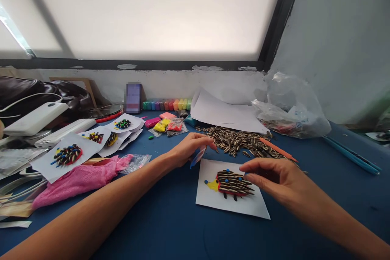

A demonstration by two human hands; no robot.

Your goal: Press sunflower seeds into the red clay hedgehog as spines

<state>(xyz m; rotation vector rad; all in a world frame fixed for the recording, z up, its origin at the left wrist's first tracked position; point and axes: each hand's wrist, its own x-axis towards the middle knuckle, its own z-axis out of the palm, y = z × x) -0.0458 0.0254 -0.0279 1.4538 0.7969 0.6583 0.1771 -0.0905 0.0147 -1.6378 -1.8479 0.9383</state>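
A white card (205,199) lies on the blue table, bearing a hedgehog (233,183) of red and yellow clay with striped sunflower seeds as spines. Small blue clay dots (226,180) sit among the seeds and on the nose, and dark legs show below. My right hand (277,174) is over the card's right side, thumb and forefinger pinched around what looks like a small blue clay ball (245,175). Beyond the card's upper left corner, my left hand (190,148) is closed on a clear packet of blue clay (198,156), partly hidden by the fingers.
A pile of sunflower seeds (234,140) lies behind the card, with an orange tool (278,149) across it. White paper (225,113) and a plastic bag (292,109) are behind. Clay packets (164,125), finished cards (91,162) and a pink cloth (79,178) are leftward.
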